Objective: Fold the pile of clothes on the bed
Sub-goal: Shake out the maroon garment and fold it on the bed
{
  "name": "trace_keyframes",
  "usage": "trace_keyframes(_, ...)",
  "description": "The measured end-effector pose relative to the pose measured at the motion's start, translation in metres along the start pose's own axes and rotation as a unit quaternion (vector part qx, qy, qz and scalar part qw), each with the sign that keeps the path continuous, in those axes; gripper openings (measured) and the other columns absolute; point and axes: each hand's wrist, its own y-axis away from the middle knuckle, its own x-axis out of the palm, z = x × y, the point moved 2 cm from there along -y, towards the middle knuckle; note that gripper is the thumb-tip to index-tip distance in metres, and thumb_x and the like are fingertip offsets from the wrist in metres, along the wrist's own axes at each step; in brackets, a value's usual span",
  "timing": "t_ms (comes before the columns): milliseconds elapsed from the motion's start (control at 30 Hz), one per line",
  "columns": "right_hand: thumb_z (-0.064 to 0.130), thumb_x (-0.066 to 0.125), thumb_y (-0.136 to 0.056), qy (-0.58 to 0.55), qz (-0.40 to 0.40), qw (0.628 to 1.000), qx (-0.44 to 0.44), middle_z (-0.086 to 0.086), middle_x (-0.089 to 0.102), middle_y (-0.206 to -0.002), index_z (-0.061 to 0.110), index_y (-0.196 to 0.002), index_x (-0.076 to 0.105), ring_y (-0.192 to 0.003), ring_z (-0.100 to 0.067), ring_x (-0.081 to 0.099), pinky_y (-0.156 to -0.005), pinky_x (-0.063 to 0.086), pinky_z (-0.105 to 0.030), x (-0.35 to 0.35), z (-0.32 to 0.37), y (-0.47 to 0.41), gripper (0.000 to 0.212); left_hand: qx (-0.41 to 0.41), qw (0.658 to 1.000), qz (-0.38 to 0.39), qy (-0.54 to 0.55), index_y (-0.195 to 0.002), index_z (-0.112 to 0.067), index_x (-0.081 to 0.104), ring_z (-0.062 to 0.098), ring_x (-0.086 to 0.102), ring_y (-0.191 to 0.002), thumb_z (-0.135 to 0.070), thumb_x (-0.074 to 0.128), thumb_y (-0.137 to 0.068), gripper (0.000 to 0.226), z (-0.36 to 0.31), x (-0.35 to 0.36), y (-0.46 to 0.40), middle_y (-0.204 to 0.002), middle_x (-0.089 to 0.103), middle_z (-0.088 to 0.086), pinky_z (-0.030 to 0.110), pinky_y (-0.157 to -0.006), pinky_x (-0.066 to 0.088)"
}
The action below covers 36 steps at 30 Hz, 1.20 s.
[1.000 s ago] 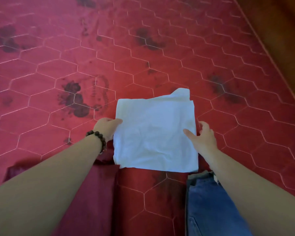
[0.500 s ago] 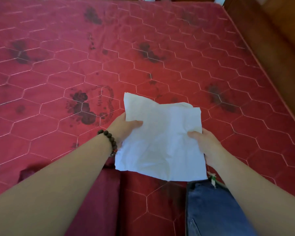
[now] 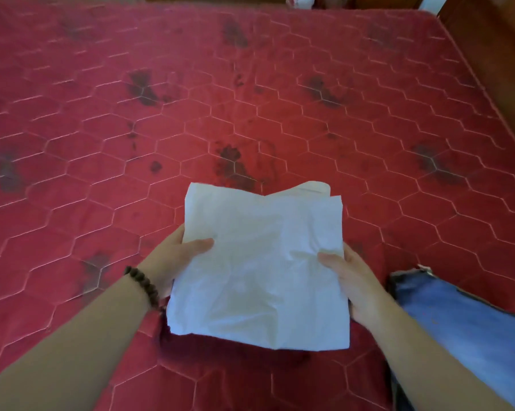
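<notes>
Left hand (image 3: 173,256) and right hand (image 3: 349,280) pinch folded white cloth (image 3: 262,268) by side edges above red bed (image 3: 250,114); jeans (image 3: 464,327) at right.

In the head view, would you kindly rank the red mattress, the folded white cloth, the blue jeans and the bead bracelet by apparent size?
1. Red mattress, filling most of the view.
2. Folded white cloth, held by the left hand and right hand.
3. Blue jeans, partly cut off by the frame, so uncertain against the cloth.
4. Bead bracelet.
</notes>
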Motion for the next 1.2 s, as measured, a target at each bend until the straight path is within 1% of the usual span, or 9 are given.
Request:
trace_keyframes(100, 0.004, 0.052, -0.093, 0.029, -0.018, 0.999, 0.015, -0.008, 0.072, -0.105, 0.021, -0.115, 0.064, -0.096, -0.03, 0.069, -0.085, 0.053, -0.048, 0.026, -0.053, 0.011, 0.031, -0.034, 0.999, -0.014, 0.012, -0.122, -0.021, 0.056, 0.033, 0.068, -0.099, -0.009, 0.058, -0.091, 0.033, 0.045, -0.044, 0.017, -0.111, 0.07, 0.009, 0.05, -0.08, 0.056)
trace_keyframes(200, 0.011, 0.054, -0.095, 0.112, -0.038, 0.992, 0.039, 0.006, 0.069, -0.115, 0.03, -0.127, 0.057, -0.104, -0.017, 0.066, -0.092, 0.051, -0.044, 0.041, -0.115, 0.006, 0.037, -0.098, 0.995, -0.027, -0.025, -0.121, -0.021, 0.056, 0.029, 0.068, -0.098, -0.009, 0.061, -0.09, 0.034, 0.101, -0.065, 0.021, -0.109, 0.071, 0.006, 0.05, -0.087, 0.053)
trace_keyframes(333, 0.022, 0.059, -0.093, 0.166, -0.113, 0.979, 0.038, 0.012, 0.063, -0.114, 0.032, -0.125, 0.049, -0.103, -0.009, 0.061, -0.088, 0.049, -0.032, 0.049, -0.161, -0.012, 0.035, -0.066, 0.99, -0.067, -0.102, -0.107, -0.034, 0.058, 0.017, 0.068, -0.096, -0.006, 0.057, -0.092, 0.032, 0.136, -0.071, 0.003, -0.107, 0.071, -0.004, 0.039, -0.084, 0.054)
trace_keyframes(567, 0.011, 0.051, -0.096, 0.197, -0.156, 0.964, -0.081, 0.019, 0.064, -0.111, 0.031, -0.124, 0.053, -0.101, 0.001, 0.061, -0.085, 0.048, -0.024, 0.046, -0.127, -0.008, 0.034, 0.002, 0.997, -0.076, -0.023, -0.112, -0.025, 0.06, 0.017, 0.07, -0.091, -0.003, 0.056, -0.092, 0.03, 0.119, -0.065, -0.001, -0.103, 0.073, -0.005, 0.037, -0.077, 0.056)
trace_keyframes(767, 0.015, 0.054, -0.095, 0.33, -0.15, 0.932, 0.006, 0.013, 0.059, -0.092, 0.018, -0.114, 0.055, -0.088, -0.012, 0.059, -0.066, 0.042, -0.021, 0.031, -0.143, -0.031, 0.019, -0.037, 0.957, -0.168, -0.233, -0.094, -0.009, 0.066, 0.027, 0.068, -0.082, -0.016, 0.065, -0.087, 0.01, 0.137, -0.077, -0.023, -0.091, 0.072, 0.007, 0.048, -0.079, 0.056)
trace_keyframes(900, 0.018, 0.058, -0.093, 0.346, -0.165, 0.924, -0.008, 0.006, 0.061, -0.092, 0.017, -0.102, 0.056, -0.083, -0.016, 0.058, -0.062, 0.041, -0.022, 0.032, -0.144, -0.029, 0.01, 0.007, 0.934, -0.216, -0.285, -0.087, -0.015, 0.066, 0.019, 0.063, -0.077, -0.021, 0.065, -0.087, 0.006, 0.139, -0.081, -0.021, -0.085, 0.068, -0.003, 0.032, -0.068, 0.052)
trace_keyframes(967, 0.029, 0.064, -0.088, 0.396, -0.215, 0.893, -0.006, -0.001, 0.054, -0.104, 0.016, -0.108, 0.054, -0.09, -0.02, 0.054, -0.067, 0.04, -0.028, 0.03, -0.145, -0.025, 0.025, 0.02, 0.903, -0.264, -0.337, -0.101, -0.02, 0.063, 0.016, 0.058, -0.085, -0.03, 0.066, -0.085, 0.019, 0.143, -0.087, -0.022, -0.097, 0.06, -0.004, 0.031, -0.076, 0.048)
trace_keyframes(1067, 0.043, 0.069, -0.081, 0.379, -0.282, 0.882, 0.01, -0.005, 0.042, -0.121, 0.017, -0.126, 0.047, -0.095, -0.021, 0.048, -0.077, 0.038, -0.033, 0.023, -0.142, -0.02, 0.056, -0.035, 0.902, -0.322, -0.287, -0.103, -0.018, 0.059, 0.022, 0.059, -0.087, -0.035, 0.057, -0.09, 0.022, 0.145, -0.095, -0.021, -0.097, 0.061, 0.0, 0.038, -0.08, 0.052)
trace_keyframes(1200, 0.046, 0.068, -0.081, 0.375, -0.321, 0.869, -0.003, -0.004, 0.049, -0.109, 0.013, -0.11, 0.051, -0.086, -0.021, 0.051, -0.072, 0.037, -0.031, 0.016, -0.142, -0.007, 0.047, -0.07, 0.882, -0.347, -0.311, -0.082, -0.01, 0.063, 0.028, 0.061, -0.073, -0.023, 0.051, -0.09, 0.019, 0.147, -0.099, 0.006, -0.076, 0.066, 0.008, 0.032, -0.065, 0.048)
